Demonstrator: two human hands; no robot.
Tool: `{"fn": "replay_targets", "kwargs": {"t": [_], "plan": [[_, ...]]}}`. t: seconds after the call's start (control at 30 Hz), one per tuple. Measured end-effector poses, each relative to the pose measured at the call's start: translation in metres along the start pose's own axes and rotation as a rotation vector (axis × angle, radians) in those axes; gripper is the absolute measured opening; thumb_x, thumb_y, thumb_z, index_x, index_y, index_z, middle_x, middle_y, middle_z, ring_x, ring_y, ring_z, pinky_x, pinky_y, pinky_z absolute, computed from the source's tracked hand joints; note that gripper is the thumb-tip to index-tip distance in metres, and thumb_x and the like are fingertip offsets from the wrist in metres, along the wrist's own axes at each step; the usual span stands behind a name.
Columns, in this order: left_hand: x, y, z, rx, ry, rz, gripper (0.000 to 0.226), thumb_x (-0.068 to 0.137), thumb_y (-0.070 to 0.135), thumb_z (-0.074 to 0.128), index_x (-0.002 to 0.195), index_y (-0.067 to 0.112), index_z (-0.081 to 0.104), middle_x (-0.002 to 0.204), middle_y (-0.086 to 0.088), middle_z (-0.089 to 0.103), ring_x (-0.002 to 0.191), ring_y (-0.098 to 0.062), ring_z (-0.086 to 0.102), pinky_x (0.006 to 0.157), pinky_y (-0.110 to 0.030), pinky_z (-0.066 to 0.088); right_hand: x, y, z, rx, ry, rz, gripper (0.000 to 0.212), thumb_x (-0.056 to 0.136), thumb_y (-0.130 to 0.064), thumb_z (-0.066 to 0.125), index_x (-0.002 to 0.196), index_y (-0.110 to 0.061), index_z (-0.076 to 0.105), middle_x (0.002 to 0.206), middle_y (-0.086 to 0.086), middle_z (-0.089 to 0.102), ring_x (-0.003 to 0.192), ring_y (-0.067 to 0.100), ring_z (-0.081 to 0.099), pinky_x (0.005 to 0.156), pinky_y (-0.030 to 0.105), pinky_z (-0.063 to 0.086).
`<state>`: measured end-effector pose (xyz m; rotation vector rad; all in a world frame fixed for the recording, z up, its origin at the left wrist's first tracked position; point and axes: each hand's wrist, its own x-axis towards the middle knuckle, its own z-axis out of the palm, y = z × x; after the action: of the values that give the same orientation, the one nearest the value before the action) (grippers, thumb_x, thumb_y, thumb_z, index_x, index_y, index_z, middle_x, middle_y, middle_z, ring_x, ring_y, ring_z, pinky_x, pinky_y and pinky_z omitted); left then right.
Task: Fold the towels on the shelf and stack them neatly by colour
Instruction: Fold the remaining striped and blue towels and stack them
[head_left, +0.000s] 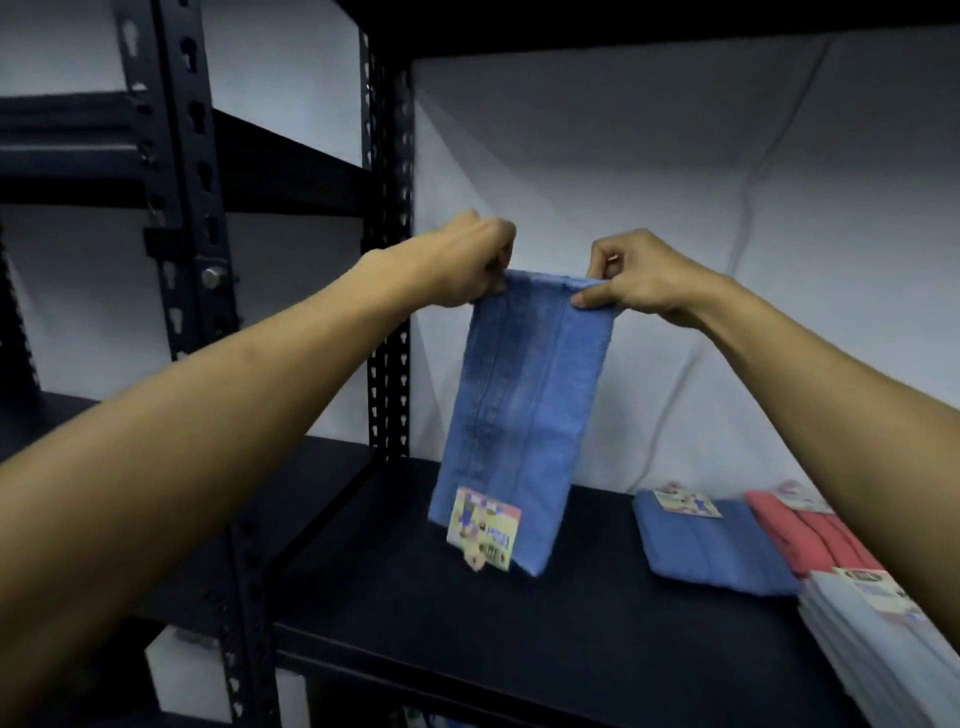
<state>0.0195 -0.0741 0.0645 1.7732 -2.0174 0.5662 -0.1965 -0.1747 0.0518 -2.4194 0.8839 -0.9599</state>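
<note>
Head view: both hands (550, 270) pinch blue towel (524, 415).

Blue towel (524, 395) soft terry cloth; label (484, 535) glossy paper; shelf (467, 639) matt black.

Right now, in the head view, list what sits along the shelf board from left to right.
Hanging blue towel held by both hands → folded blue towel → pink towels → pale grey-white towels.

a towel (519, 395) hangs between the left hand (470, 260) and right hand (636, 278), over the middle of the shelf (467, 623). to its right three folded towel piles lie side by side: one (711, 545) nearest, one (810, 530) further right, one (872, 639) in front.
</note>
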Motion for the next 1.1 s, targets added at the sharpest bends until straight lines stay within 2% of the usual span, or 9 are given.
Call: {"fn": "replay_targets", "kwargs": {"t": [0.17, 0.3, 0.47, 0.53, 0.63, 0.77, 0.9, 1.0, 1.1], "plan": [[0.021, -0.004, 0.006, -0.020, 0.204, 0.036, 0.012, 0.096, 0.011, 0.058, 0.108, 0.008, 0.056, 0.096, -0.013, 0.067, 0.091, -0.035, 0.060, 0.072, -0.040, 0.048, 0.014, 0.001, -0.012, -0.173, 0.220, -0.083, 0.038, 0.080, -0.017, 0.082, 0.067, -0.016, 0.046, 0.071, 0.003, 0.050, 0.062, 0.016, 0.040, 0.053, 0.029, 0.031], [-0.018, 0.000, 0.044, -0.086, 0.185, 0.072, 0.015, 0.096, 0.014, 0.062, 0.110, 0.010, 0.056, 0.098, -0.012, 0.073, 0.093, -0.033, 0.062, 0.079, -0.039, 0.050, -0.022, 0.021, 0.009, -0.269, 0.149, -0.150, 0.040, 0.079, -0.018, 0.082, 0.066, -0.021, 0.044, 0.085, 0.014, 0.069, 0.074, 0.026, 0.055, 0.068, 0.040, 0.047], [-0.126, 0.013, 0.125, -0.160, 0.027, 0.175, 0.011, 0.100, 0.026, 0.057, 0.107, 0.021, 0.050, 0.079, -0.002, 0.067, 0.072, -0.026, 0.065, 0.063, -0.043, 0.051, -0.131, 0.067, 0.082, -0.163, -0.086, -0.211, 0.026, 0.082, -0.016, 0.069, 0.072, -0.021, 0.046, 0.079, -0.006, 0.066, 0.073, 0.018, 0.060, 0.066, 0.042, 0.049], [-0.170, 0.024, 0.142, -0.171, -0.057, 0.208, 0.011, 0.099, 0.025, 0.059, 0.107, 0.019, 0.052, 0.081, 0.000, 0.064, 0.072, -0.026, 0.063, 0.062, -0.042, 0.048, -0.178, 0.082, 0.108, -0.094, -0.158, -0.196, 0.016, 0.085, -0.017, 0.063, 0.081, -0.022, 0.049, 0.074, -0.007, 0.057, 0.064, 0.010, 0.051, 0.059, 0.036, 0.044], [-0.225, 0.036, 0.165, -0.276, -0.086, 0.236, 0.015, 0.100, 0.029, 0.058, 0.111, 0.020, 0.055, 0.092, 0.005, 0.063, 0.076, -0.019, 0.063, 0.064, -0.037, 0.051, -0.232, 0.099, 0.143, 0.022, -0.239, -0.206, 0.023, 0.093, -0.015, 0.069, 0.109, -0.029, 0.062, 0.089, -0.010, 0.059, 0.077, 0.012, 0.057, 0.069, 0.030, 0.047], [-0.278, 0.044, 0.182, -0.331, -0.095, 0.224, 0.018, 0.104, 0.034, 0.052, 0.116, 0.021, 0.058, 0.096, 0.006, 0.062, 0.081, -0.013, 0.063, 0.068, -0.035, 0.054, -0.278, 0.106, 0.165, -0.049, -0.202, -0.349, 0.009, 0.093, -0.017, 0.068, 0.102, -0.016, 0.072, 0.103, -0.009, 0.060, 0.094, 0.012, 0.057, 0.079, 0.029, 0.044], [-0.305, 0.050, 0.187, -0.340, -0.081, 0.237, 0.025, 0.104, 0.030, 0.054, 0.120, 0.014, 0.063, 0.117, 0.005, 0.066, 0.103, -0.012, 0.066, 0.082, -0.033, 0.056, -0.301, 0.111, 0.174, -0.194, -0.169, -0.518, 0.020, 0.096, -0.022, 0.062, 0.111, -0.013, 0.073, 0.119, -0.004, 0.067, 0.107, 0.014, 0.064, 0.088, 0.027, 0.045], [-0.307, 0.050, 0.185, -0.472, -0.058, 0.149, 0.026, 0.101, 0.035, 0.059, 0.119, 0.018, 0.068, 0.117, 0.011, 0.067, 0.104, -0.005, 0.066, 0.083, -0.029, 0.055, -0.307, 0.110, 0.174, -0.108, -0.172, -0.452, 0.030, 0.100, -0.027, 0.060, 0.123, -0.010, 0.070, 0.123, -0.004, 0.069, 0.117, 0.009, 0.063, 0.094, 0.031, 0.052], [-0.294, 0.053, 0.178, -0.652, 0.003, 0.004, 0.020, 0.097, 0.034, 0.068, 0.110, 0.021, 0.075, 0.103, 0.015, 0.072, 0.094, -0.005, 0.070, 0.078, -0.028, 0.055, -0.304, 0.102, 0.163, 0.051, -0.186, -0.325, 0.026, 0.100, -0.021, 0.063, 0.123, -0.011, 0.070, 0.114, -0.005, 0.069, 0.104, 0.012, 0.066, 0.085, 0.028, 0.053]]}}
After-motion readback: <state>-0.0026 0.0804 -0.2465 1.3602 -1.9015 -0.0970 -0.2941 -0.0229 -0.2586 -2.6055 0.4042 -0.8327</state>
